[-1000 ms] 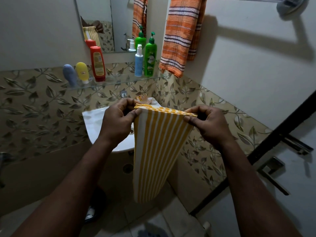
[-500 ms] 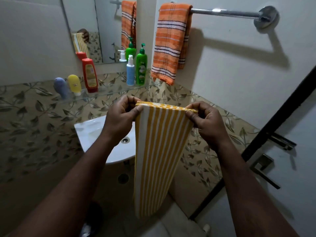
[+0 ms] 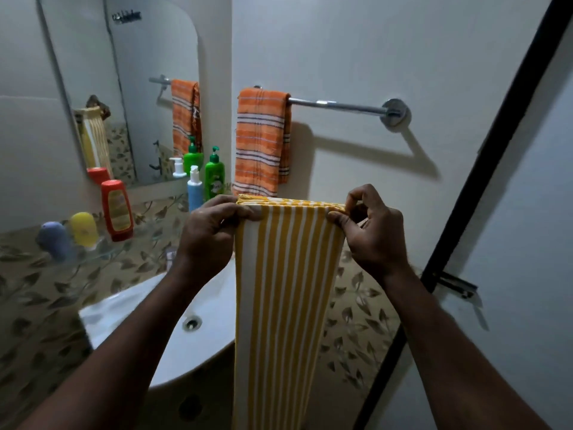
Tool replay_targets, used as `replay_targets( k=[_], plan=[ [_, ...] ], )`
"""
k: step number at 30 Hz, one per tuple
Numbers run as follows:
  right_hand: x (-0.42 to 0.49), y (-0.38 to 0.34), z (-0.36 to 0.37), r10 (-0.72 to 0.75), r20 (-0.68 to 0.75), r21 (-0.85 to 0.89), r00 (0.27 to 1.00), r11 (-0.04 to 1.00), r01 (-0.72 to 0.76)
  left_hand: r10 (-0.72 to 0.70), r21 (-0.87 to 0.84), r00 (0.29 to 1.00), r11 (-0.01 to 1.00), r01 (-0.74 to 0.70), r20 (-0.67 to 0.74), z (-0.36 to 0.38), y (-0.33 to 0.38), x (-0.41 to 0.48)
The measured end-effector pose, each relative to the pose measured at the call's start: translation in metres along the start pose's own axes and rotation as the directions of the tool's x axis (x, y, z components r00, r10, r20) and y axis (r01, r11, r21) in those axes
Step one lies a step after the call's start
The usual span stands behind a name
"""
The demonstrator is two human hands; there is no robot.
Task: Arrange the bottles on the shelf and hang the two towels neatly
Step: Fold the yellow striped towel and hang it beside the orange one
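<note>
A folded yellow-and-white striped towel point(image 3: 283, 293) hangs straight down in front of me. My left hand point(image 3: 207, 240) pinches its top left corner and my right hand point(image 3: 370, 234) pinches its top right corner. Above it runs a chrome towel bar point(image 3: 338, 105), with an orange striped towel point(image 3: 260, 141) draped over its left end. On the glass shelf point(image 3: 102, 252) stand a blue-grey tube point(image 3: 54, 240), a yellow tube point(image 3: 83, 229), a red bottle point(image 3: 117, 209), a light blue pump bottle point(image 3: 194, 192) and a green pump bottle point(image 3: 214, 175).
A white basin point(image 3: 201, 330) sits below the shelf, behind my left arm. A mirror point(image 3: 124, 88) hangs above the shelf and reflects the towels and bottles. A door with a black frame point(image 3: 483, 169) and a latch point(image 3: 455, 285) is on the right.
The view has tilted upward, bringing the whole towel bar into sight. Both hands have raised the striped towel closer to the bar, keeping the same grip on its corners.
</note>
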State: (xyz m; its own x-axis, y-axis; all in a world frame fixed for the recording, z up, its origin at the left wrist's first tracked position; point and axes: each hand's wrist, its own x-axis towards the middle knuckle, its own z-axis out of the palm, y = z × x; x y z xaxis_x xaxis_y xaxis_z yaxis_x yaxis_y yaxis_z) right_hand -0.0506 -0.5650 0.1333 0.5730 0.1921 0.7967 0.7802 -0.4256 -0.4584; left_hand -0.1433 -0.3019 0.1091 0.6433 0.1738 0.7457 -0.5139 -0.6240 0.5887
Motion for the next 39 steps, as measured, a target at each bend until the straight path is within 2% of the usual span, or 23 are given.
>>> replay_targets(
  k=[3,7,10,13,16,19,23,26,29,31,34,35,36,38,39],
  plan=[
    [0.036,0.006,-0.008,-0.162,-0.059,-0.097,0.985,0.983,0.156,0.047,-0.035,0.999,0.998,-0.046,0.022,0.011,0.005,0.041],
    [0.095,0.018,-0.02,-0.304,-0.155,-0.179,0.94,0.944,0.276,0.205,0.126,0.975,0.969,-0.214,0.081,0.031,0.0,0.11],
    [0.144,0.035,-0.024,-0.403,-0.207,-0.361,0.891,0.878,0.313,0.296,0.143,0.951,0.941,-0.306,0.086,0.048,-0.004,0.169],
    [0.199,0.051,-0.027,-0.475,-0.187,-0.542,0.86,0.78,0.313,0.327,0.142,0.943,0.932,-0.332,0.063,0.062,-0.008,0.232],
    [0.249,0.061,-0.032,-0.417,-0.112,-0.643,0.902,0.723,0.254,0.244,0.179,0.965,0.949,-0.258,0.096,0.076,-0.009,0.289],
    [0.286,0.069,-0.039,-0.305,0.026,-0.727,0.952,0.648,0.227,0.199,0.178,0.97,0.959,-0.223,0.141,0.098,-0.017,0.339],
    [0.306,0.072,-0.035,-0.183,0.189,-0.839,0.965,0.481,0.256,0.187,0.257,0.959,0.936,-0.24,0.215,0.12,-0.037,0.381],
    [0.312,0.071,-0.024,-0.055,0.26,-0.878,0.964,0.403,0.259,0.152,0.265,0.922,0.93,-0.255,0.356,0.127,-0.051,0.399],
    [0.318,0.056,-0.021,0.154,0.296,-0.894,0.943,0.393,0.217,0.06,0.275,0.87,0.936,-0.219,0.489,0.128,-0.055,0.413],
    [0.32,0.045,-0.014,0.218,0.315,-0.89,0.924,0.406,0.208,0.013,0.313,0.838,0.924,-0.219,0.545,0.129,-0.063,0.421],
    [0.308,0.03,0.0,0.015,0.234,-0.808,0.972,0.558,0.186,-0.031,0.292,0.773,0.935,-0.202,0.634,0.133,-0.066,0.427],
    [0.303,0.025,0.007,0.019,0.231,-0.776,0.973,0.606,0.173,-0.044,0.271,0.756,0.946,-0.179,0.653,0.135,-0.069,0.43],
    [0.298,0.022,0.016,0.099,0.265,-0.78,0.959,0.607,0.153,-0.05,0.252,0.738,0.953,-0.166,0.673,0.135,-0.068,0.432],
    [0.289,0.024,0.032,0.305,0.301,-0.864,0.904,0.489,0.123,-0.067,0.29,0.713,0.937,-0.196,0.698,0.138,-0.07,0.436],
    [0.284,0.026,0.038,0.348,0.287,-0.893,0.892,0.434,0.118,-0.069,0.353,0.724,0.902,-0.249,0.687,0.14,-0.071,0.438]
  ],
)
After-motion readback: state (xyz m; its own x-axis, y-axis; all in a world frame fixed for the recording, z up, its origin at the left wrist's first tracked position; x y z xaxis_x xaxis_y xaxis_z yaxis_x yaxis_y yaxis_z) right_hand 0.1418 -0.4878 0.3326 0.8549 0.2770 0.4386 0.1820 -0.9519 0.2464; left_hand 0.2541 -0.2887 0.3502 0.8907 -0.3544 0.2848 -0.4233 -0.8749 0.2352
